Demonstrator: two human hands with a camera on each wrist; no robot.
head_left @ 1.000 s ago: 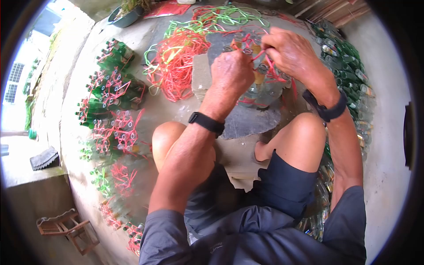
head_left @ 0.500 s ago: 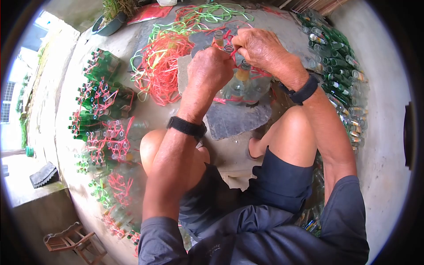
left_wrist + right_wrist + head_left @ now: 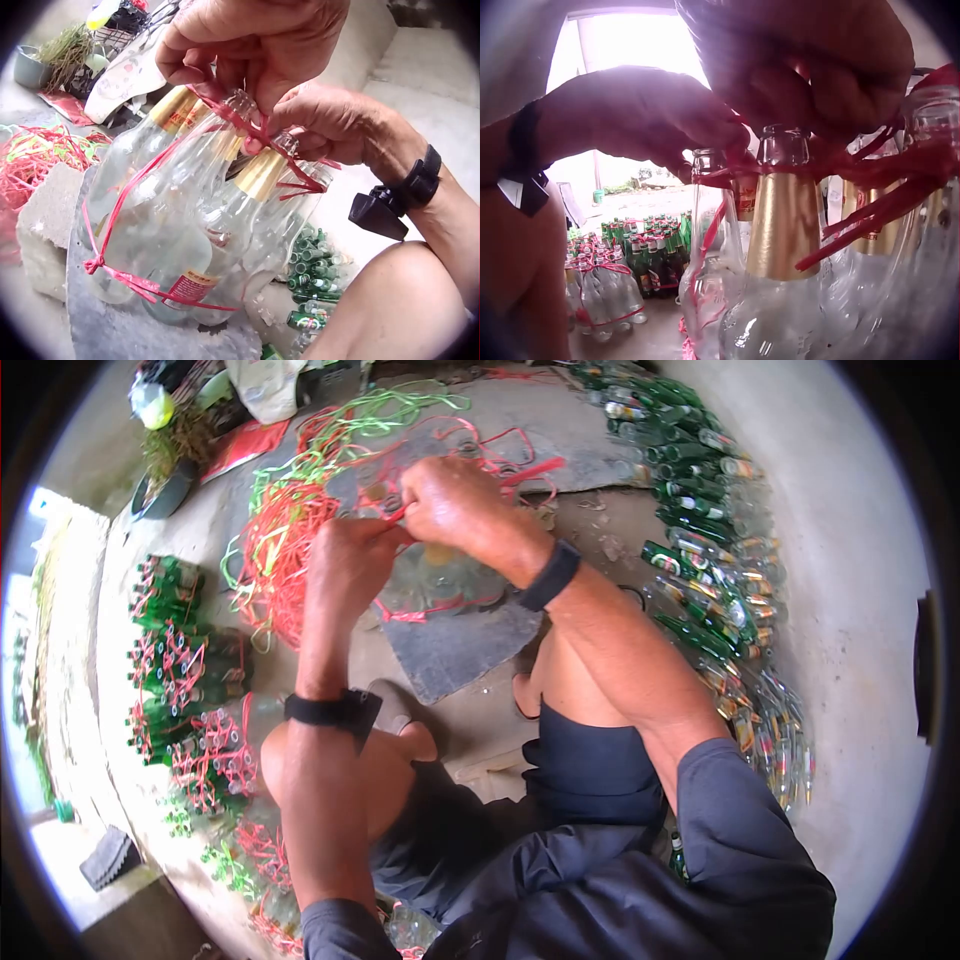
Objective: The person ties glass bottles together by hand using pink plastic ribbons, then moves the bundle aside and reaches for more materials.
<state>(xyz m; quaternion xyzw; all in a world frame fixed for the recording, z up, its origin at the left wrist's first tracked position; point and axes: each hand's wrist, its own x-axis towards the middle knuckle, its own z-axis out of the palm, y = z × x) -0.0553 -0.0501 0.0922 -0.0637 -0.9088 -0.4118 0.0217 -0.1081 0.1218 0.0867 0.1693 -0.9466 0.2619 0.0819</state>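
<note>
One loop of red string (image 3: 142,283) already binds the clear bottles (image 3: 187,225) low down on the slab (image 3: 450,650), and left hand (image 3: 255,37) and right hand (image 3: 337,127) both pinch it at the necks, top knot seemingly unfinished, with loose bottles (image 3: 720,590) heaped nearby.

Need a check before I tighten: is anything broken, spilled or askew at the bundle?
Nothing stands out. The bottles stand bunched on the slab, with string round their bases and necks. The left hand and right hand pinch it at the necks. No broken glass or spill shows.
</note>
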